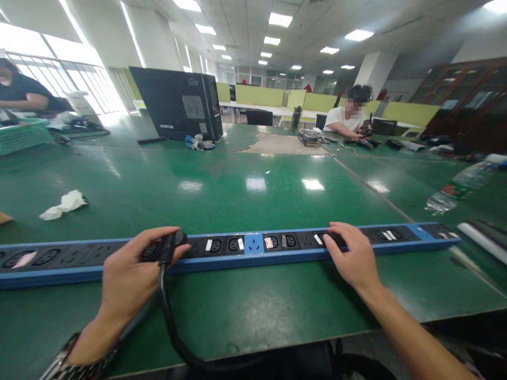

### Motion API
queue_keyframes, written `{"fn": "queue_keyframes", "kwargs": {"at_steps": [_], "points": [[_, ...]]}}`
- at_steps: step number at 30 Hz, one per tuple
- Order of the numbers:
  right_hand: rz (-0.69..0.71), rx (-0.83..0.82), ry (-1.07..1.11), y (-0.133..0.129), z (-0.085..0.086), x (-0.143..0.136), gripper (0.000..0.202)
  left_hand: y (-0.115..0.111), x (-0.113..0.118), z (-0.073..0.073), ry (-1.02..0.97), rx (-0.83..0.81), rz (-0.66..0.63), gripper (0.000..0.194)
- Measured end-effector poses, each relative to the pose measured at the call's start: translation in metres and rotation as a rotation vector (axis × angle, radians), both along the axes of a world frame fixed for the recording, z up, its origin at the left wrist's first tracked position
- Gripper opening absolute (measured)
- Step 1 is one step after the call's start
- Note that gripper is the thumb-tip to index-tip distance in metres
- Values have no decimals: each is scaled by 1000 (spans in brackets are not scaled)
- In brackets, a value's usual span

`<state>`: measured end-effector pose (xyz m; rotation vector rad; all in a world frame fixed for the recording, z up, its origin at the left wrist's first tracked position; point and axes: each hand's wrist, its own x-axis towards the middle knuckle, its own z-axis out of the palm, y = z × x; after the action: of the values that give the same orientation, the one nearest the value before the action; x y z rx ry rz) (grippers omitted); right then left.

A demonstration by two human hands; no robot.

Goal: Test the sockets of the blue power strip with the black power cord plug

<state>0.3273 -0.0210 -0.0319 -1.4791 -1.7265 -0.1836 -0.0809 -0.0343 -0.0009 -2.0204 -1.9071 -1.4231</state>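
Across the lower frame, the long blue-and-black power strip (253,245) could slide if the right hand (352,258), its hold unclear, pushes; the left hand (129,274) pinches a black moulded plug (170,245), whose drooping black cord (169,311) could tug it askew

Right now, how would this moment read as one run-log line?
left hand: holding black plug at power strip | right hand: touching power strip | plug seated: cannot tell | surface: green table

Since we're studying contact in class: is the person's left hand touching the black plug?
Touching. The head view shows the left hand gripping the black plug over the blue power strip, without a gap between.
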Motion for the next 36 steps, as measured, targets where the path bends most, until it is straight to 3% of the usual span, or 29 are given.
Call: {"fn": "queue_keyframes", "kwargs": {"at_steps": [3,7,14,19,25,30,36], "points": [[-57,47,-151,6,-18,3,27,0,-7,-8,87,-58,-155,46],[-98,49,-198,7,-22,3,25,7,-9,-12,209,-69,-276,43],[-99,63,-202,6,-22,5,25,6,0,-16,264,-68,-227,43],[-83,71,-197,6,-21,4,24,2,-6,-20,291,-45,-146,46],[-95,71,-186,8,-22,2,23,2,-2,-16,271,-53,-185,36],[-99,61,-195,8,-23,2,23,-6,19,-5,107,44,-41,35],[-101,62,-209,8,-22,2,23,13,81,8,169,-40,-362,31]]}}
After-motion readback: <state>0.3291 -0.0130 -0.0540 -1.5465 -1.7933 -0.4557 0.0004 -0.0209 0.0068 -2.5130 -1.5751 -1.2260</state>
